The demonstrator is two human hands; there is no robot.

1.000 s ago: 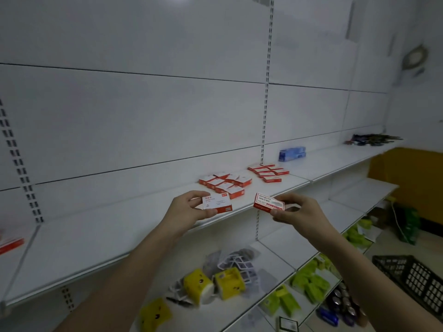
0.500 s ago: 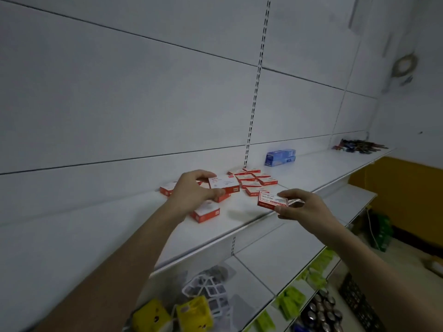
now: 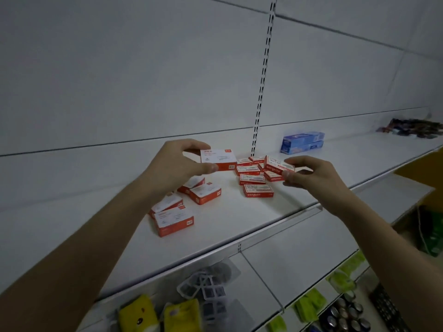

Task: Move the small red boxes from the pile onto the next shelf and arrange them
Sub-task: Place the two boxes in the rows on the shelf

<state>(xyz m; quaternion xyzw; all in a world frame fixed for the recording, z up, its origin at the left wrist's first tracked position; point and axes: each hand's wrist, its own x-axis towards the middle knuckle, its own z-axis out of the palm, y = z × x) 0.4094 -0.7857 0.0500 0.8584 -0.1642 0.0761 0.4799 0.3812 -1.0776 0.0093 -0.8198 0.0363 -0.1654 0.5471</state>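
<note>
My left hand [image 3: 176,164] pinches a red and white box [image 3: 219,159] above the white shelf [image 3: 230,219], thumb under it and fingers over its top. My right hand [image 3: 309,174] pinches a flatter small red box [image 3: 278,165] by its right end, just over a group of several small red boxes [image 3: 253,179] lying in rough rows near the slotted upright. A loose pile of larger red and white boxes [image 3: 173,220] lies below my left hand, partly hidden by my wrist.
A blue carton [image 3: 302,142] stands further right on the same shelf, and dark small items [image 3: 417,128] lie at the far right. Lower shelves hold yellow objects [image 3: 139,316], green packs [image 3: 311,305] and cans [image 3: 342,315].
Both hands have moved closer over the shelf with their boxes. The right hand's box has come from the shelf edge to just above the arranged group.
</note>
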